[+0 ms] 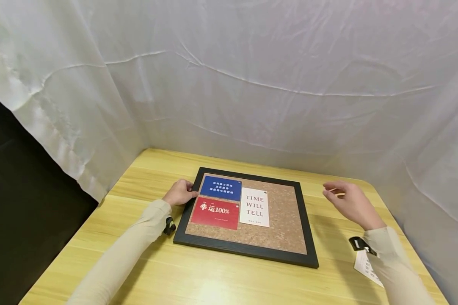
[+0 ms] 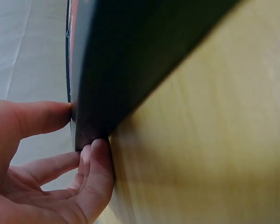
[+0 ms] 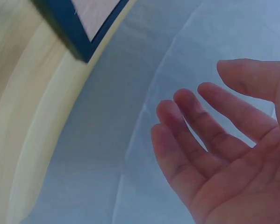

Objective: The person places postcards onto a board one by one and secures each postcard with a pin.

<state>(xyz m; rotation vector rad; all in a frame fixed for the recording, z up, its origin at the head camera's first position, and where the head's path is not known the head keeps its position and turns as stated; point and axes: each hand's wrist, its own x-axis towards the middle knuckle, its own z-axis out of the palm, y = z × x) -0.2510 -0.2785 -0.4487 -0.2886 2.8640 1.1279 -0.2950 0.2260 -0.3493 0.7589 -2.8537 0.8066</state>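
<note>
The cork board (image 1: 248,216) lies flat on the wooden table (image 1: 198,279), centred in front of the person, its black frame (image 1: 244,250) running round the cork panel. The left hand (image 1: 180,192) sits at the board's 9 o'clock side. In the left wrist view the thumb (image 2: 41,116) presses one face of the frame edge (image 2: 121,70) and the curled fingers (image 2: 95,168) meet its lower corner, so this hand pinches the frame; judged from this grip, it steadies the board against sliding on the smooth tabletop.

The right hand (image 1: 351,202) hovers over the table at the board's 3 o'clock side, apart from the frame. Its fingers (image 3: 200,126) are spread and relaxed and hold nothing.

Three cards lie on the left half of the cork: a red card (image 1: 215,212) nearest the person, a white card (image 1: 255,207) printed "TIME WILL TELL" at its 3 o'clock, and a blue card (image 1: 221,188) at the red card's 12 o'clock. The right half of the cork is bare.

A small tag (image 1: 368,267) hangs from the right sleeve (image 1: 393,262). White sheeting (image 1: 252,84) encloses the table at 12 o'clock and 3 o'clock. Nothing stands between the right hand and the board.
</note>
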